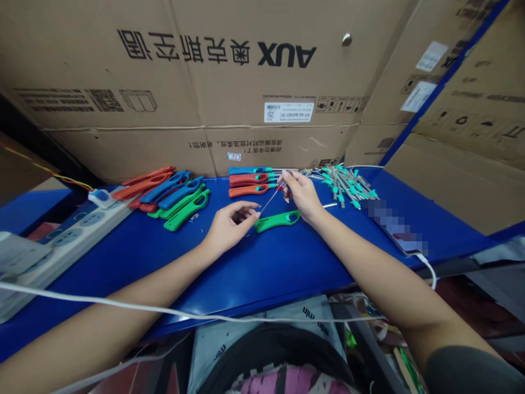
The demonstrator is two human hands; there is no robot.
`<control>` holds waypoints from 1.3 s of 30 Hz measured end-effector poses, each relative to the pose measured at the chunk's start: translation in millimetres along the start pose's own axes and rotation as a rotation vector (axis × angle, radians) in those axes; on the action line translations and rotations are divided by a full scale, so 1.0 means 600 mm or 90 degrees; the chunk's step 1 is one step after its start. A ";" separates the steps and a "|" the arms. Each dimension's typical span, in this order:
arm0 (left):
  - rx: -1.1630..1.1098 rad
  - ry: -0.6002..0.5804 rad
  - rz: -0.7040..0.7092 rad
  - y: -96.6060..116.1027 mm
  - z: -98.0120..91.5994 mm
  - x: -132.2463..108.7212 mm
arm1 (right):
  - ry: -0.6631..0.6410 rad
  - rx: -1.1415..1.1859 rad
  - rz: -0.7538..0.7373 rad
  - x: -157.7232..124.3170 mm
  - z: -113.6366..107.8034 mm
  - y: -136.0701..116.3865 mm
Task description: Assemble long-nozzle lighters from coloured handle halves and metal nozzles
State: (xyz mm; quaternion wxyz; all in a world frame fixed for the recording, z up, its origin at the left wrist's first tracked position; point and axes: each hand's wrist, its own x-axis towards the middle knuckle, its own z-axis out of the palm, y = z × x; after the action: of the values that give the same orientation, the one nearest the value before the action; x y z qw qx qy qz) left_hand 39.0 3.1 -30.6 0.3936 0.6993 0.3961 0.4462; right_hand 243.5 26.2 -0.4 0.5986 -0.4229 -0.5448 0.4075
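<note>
My right hand [302, 194] is closed around the red handle of a screwdriver [269, 204], whose thin shaft slants down to the left. At its tip, the thumb and fingertips of my left hand [232, 223] are pinched together; what they hold is too small to make out. Just below the tip, a green long-nosed lighter [275, 221] lies on the blue table [246, 273], its metal tube passing behind my right wrist. Behind my hands lie a blue lighter [245, 171], a red lighter [244, 180] and an orange lighter [246, 191], side by side.
Left is a pile of coloured lighter handle shells [168, 197], with small screws [194, 217] beside it. Metal tubes with teal parts [348, 186] are heaped at right, near a charging phone [396, 230]. A power strip [82, 230], white cable [197, 316] and cardboard wall [229, 98] surround the workspace.
</note>
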 end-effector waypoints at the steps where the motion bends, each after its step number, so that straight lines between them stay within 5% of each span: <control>1: -0.004 0.002 0.005 0.000 -0.001 0.001 | 0.003 -0.004 -0.003 -0.001 0.000 -0.001; 12: 0.003 0.050 -0.004 -0.018 -0.009 0.009 | -0.211 -0.114 -0.042 -0.029 0.023 -0.005; 17: 0.003 0.037 -0.014 -0.018 -0.004 0.007 | -0.235 -0.119 -0.029 -0.036 0.030 -0.001; 21: 0.002 0.021 -0.013 -0.012 0.001 0.004 | -0.195 -0.094 -0.031 -0.032 0.027 -0.003; 30: -0.025 -0.043 0.015 0.003 0.005 -0.004 | 0.036 0.040 0.016 -0.006 0.004 -0.001; 39: -0.013 -0.034 0.003 -0.009 0.005 -0.004 | 0.087 0.111 0.089 0.000 -0.003 0.006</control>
State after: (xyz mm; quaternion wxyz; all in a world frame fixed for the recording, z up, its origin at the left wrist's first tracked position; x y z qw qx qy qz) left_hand 39.9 2.5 -37.1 0.4104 0.7077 0.3792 0.4324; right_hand 245.1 27.3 -3.7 0.6389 -0.4332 -0.4347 0.4640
